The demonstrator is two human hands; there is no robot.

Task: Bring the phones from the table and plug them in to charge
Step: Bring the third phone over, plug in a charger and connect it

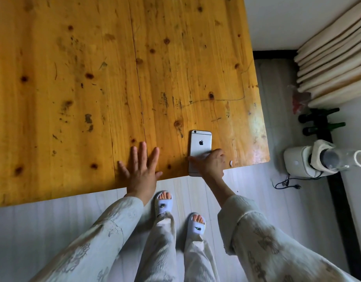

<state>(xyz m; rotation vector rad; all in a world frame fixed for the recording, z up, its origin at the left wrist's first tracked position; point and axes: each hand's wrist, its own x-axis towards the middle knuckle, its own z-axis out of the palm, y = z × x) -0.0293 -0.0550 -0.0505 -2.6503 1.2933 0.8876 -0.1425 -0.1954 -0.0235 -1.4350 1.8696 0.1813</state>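
Observation:
A silver phone lies face down near the front right edge of the worn yellow wooden table. Its lower end reaches the table edge. My right hand rests on the phone's lower half, fingers curled over it and touching its left side; the phone still lies flat on the wood. My left hand lies flat on the table left of the phone, fingers spread, holding nothing. No other phone, charger or socket shows in this view.
A white appliance with a black cord stands on the floor to the right, with dark green bottles behind it. Cream curtains hang in the far right corner. My feet in pale slippers stand on grey floor below the table edge.

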